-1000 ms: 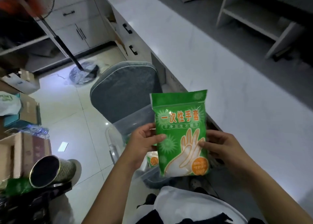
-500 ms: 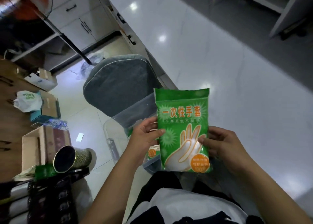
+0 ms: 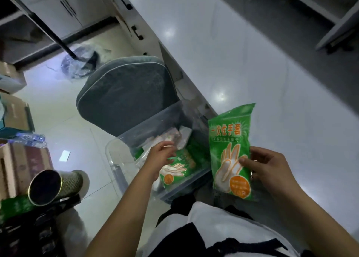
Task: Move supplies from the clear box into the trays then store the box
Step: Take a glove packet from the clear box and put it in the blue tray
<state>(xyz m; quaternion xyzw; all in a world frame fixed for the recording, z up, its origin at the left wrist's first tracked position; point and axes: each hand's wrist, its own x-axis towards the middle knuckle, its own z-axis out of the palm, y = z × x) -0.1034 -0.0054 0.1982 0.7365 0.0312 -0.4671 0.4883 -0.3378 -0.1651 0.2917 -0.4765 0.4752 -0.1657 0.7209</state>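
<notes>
Glove packet (image 3: 230,152) stands upright in the right hand (image 3: 270,171), thumb pinching its front, held aside over the worktop (image 3: 252,66). Left hand (image 3: 161,159), fingers loose and empty, dips into the clear box (image 3: 124,167), probably for another packet (image 3: 178,171).

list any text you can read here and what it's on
"一次性手套": large orange characters on the green glove packet in the right hand.
Smaller line below it: too blurred to read.
Orange circle at its bottom: unreadable.
Second green packet in the clear box: print too blurred.
</notes>
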